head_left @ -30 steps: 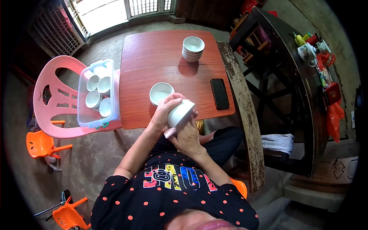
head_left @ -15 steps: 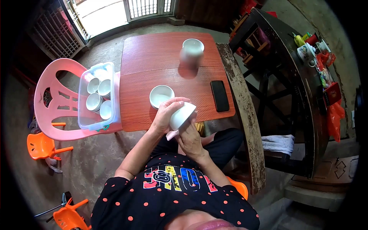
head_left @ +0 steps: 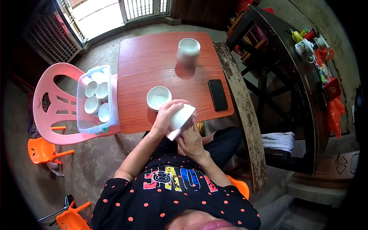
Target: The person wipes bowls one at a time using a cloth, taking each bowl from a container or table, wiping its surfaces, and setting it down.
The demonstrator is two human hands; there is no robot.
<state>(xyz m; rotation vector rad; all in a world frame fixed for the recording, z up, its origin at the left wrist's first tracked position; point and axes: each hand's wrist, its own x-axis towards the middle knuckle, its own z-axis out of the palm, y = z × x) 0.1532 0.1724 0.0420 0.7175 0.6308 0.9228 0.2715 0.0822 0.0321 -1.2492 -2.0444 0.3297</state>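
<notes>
A white bowl [head_left: 181, 117], tilted on its side, is held between both hands just off the table's near edge. My left hand [head_left: 165, 116] wraps round its outer side. Beneath and to the right, my right hand [head_left: 192, 141] is closed on a pale cloth [head_left: 174, 134] that shows below the bowl; the cloth's other part is hidden. Another white bowl [head_left: 159, 97] rests upright on the red-brown table [head_left: 134, 88], close behind my left hand. Farther back stands a stack of white bowls [head_left: 189, 48], partly blurred.
A clear plastic bin [head_left: 81, 112] with several white bowls sits on a pink chair [head_left: 46, 126] at the left. A black phone [head_left: 217, 95] lies near the table's right edge, beside a worn wooden bench [head_left: 245, 115]. Orange stools [head_left: 41, 150] stand on the floor.
The view has shifted slightly, so the table appears a little left and lower. The held bowl has turned slightly in my hands, and the cloth below it has changed shape.
</notes>
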